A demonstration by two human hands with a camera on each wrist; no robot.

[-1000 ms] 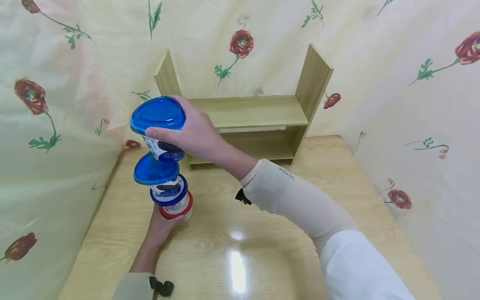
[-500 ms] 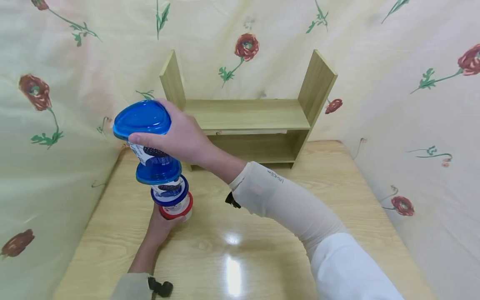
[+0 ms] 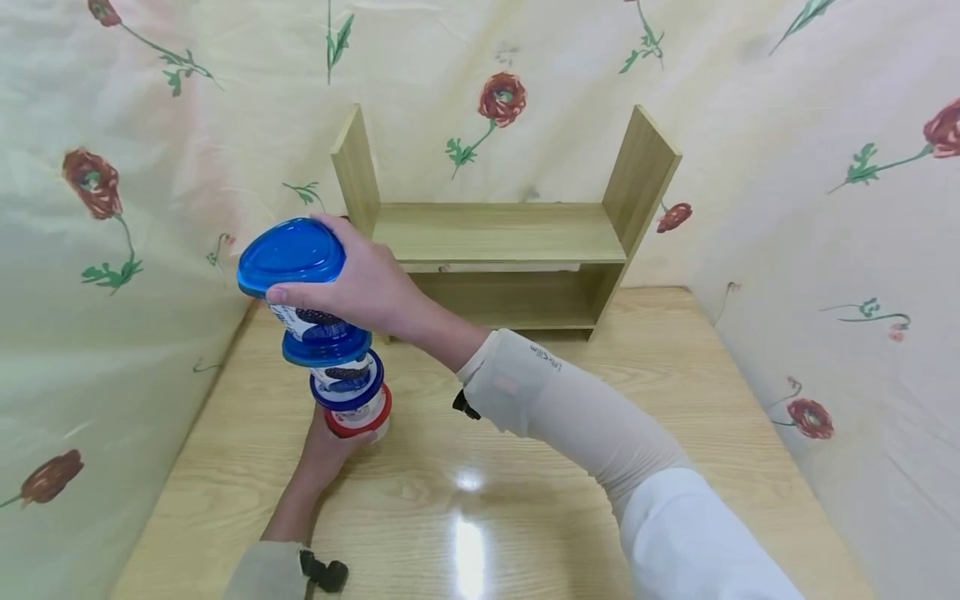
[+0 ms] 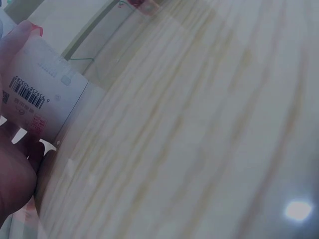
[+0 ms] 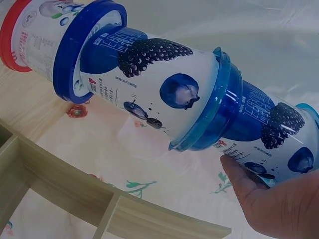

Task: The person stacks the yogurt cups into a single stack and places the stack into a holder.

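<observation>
Gripping the top blueberry yogurt cup at centre left of the head view, the right hand curls its fingers round the cup's side under the blue lid. That cup sits on a second blue-lidded cup, stacked on a red-lidded cup. The left hand wraps round the red-lidded cup on the wooden table. An empty-looking wooden shelf stands behind.

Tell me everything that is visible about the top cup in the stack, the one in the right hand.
The top cup is white plastic with a blue lid and printed dark berries. It sits slightly tilted, its base on the blue lid of the cup below. The right hand grips its side, above the wooden table.
</observation>
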